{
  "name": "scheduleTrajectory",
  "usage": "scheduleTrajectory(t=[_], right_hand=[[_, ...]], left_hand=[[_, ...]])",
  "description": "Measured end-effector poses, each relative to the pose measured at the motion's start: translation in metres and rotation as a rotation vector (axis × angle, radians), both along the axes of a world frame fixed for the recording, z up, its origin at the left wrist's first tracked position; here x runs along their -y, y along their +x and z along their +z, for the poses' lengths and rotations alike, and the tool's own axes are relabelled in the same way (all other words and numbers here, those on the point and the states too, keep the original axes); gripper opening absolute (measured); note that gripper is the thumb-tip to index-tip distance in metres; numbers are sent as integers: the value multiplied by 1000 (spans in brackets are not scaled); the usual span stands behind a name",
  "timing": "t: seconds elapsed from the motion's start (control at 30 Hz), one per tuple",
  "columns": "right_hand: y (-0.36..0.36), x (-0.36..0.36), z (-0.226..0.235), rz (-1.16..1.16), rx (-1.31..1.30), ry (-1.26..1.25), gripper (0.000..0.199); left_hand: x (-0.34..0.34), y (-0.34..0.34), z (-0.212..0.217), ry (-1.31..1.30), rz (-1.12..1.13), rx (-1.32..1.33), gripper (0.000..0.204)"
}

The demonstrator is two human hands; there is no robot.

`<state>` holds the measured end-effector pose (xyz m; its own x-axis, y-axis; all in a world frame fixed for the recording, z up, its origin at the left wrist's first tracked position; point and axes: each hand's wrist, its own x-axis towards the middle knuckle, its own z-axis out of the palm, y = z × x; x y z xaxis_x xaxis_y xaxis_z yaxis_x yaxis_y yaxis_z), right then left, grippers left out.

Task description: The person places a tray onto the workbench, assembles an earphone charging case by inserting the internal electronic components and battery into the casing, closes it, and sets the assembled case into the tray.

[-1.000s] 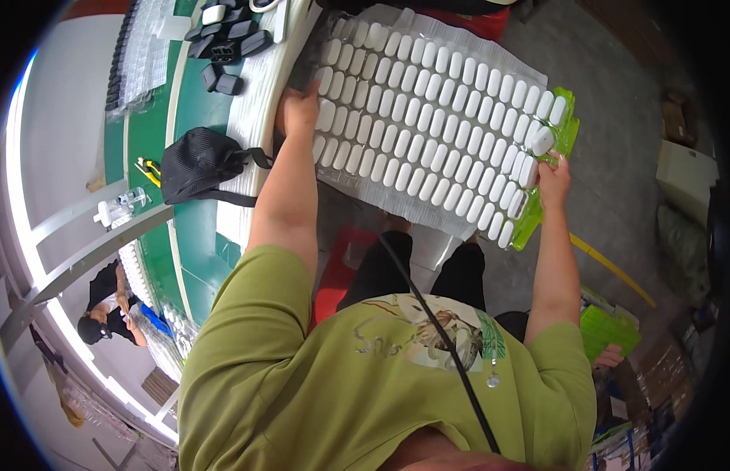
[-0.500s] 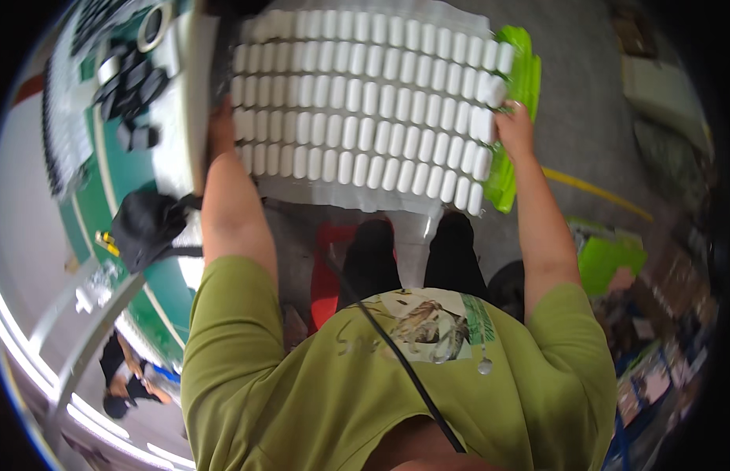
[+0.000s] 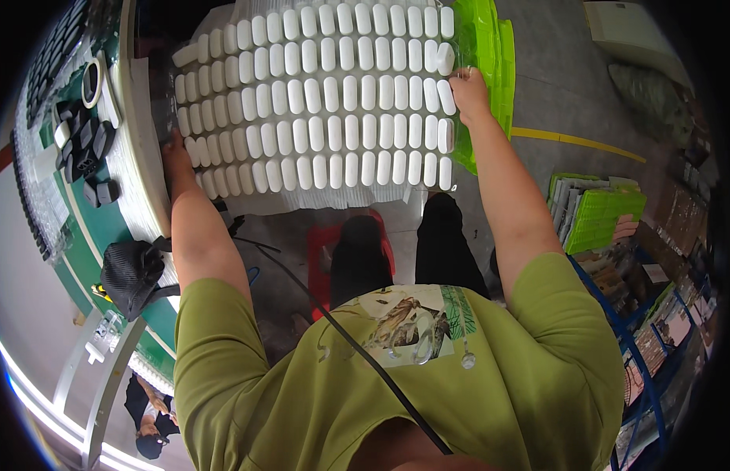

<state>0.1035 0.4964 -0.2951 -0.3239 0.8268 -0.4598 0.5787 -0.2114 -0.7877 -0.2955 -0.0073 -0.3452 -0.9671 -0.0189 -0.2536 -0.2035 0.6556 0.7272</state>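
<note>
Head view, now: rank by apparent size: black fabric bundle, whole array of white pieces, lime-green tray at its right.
1. Array of white pieces
2. Lime-green tray, partly covered
3. Black fabric bundle

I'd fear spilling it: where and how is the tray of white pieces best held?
The tray is probably best gripped at its left and right ends, one hand from each side, where the left hand and right hand are: it's broad, and white pieces cover its middle.

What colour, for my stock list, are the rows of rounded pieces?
The rounded pieces are white; the head view shows them best.
</note>
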Motion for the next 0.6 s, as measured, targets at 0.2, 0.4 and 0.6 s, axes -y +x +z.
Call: scheduleTrajectory(t=[0.2, 0.4, 0.6], right_hand=[[15, -16, -33, -86, -109, -50, 28], [5, -19, -36, 27, -157, 134, 24], [-17, -9, -37, -5, -259, -234, 28]], left_hand=[[-36, 16, 13, -94, -7, 152, 63], [-9, -14, 2, 71, -98, 357, 65], [39, -56, -26, 153, 70, 437, 65]])
